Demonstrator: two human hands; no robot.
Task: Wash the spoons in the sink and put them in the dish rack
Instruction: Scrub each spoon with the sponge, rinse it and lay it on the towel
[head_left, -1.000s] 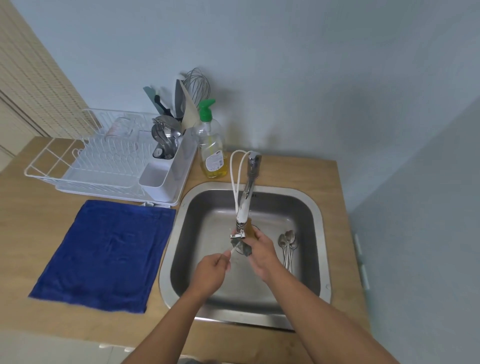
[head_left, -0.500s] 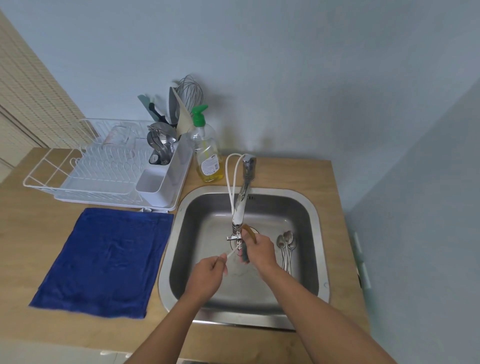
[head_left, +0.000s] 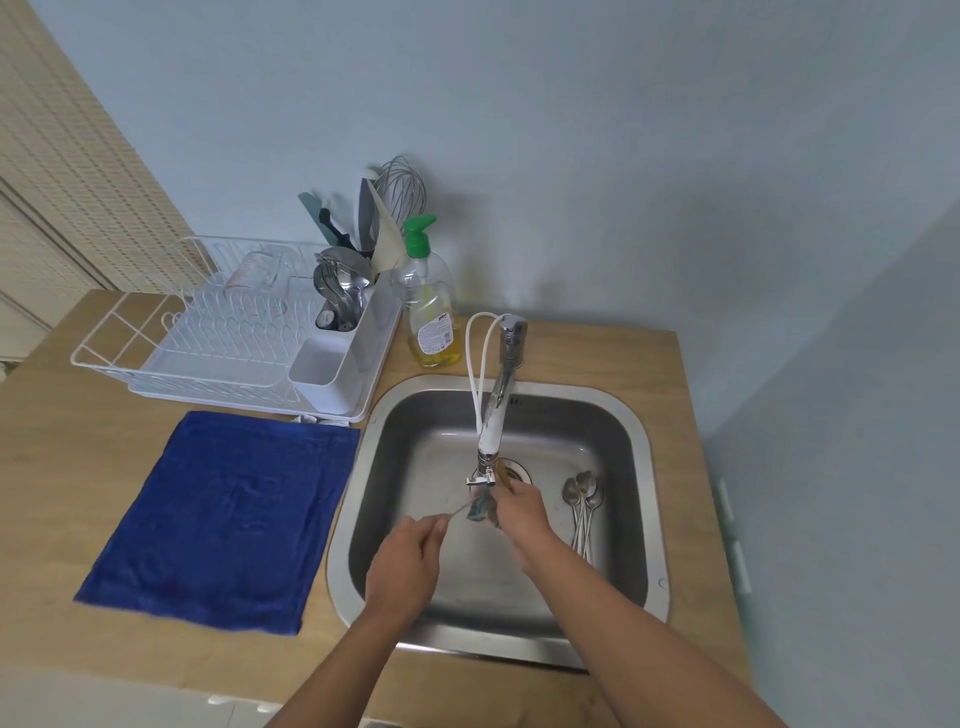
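Four spoons (head_left: 584, 506) beside hands, faucet (head_left: 493, 415) overhead

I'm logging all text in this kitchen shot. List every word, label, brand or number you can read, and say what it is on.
No text here can be read.
Soap bottle: its label carries a small logo and fine print, too small and blurred to read.
Measuring cup in the dish rack: reddish scale marks, not legible.
Tap, sink, blue towel: no writing visible.
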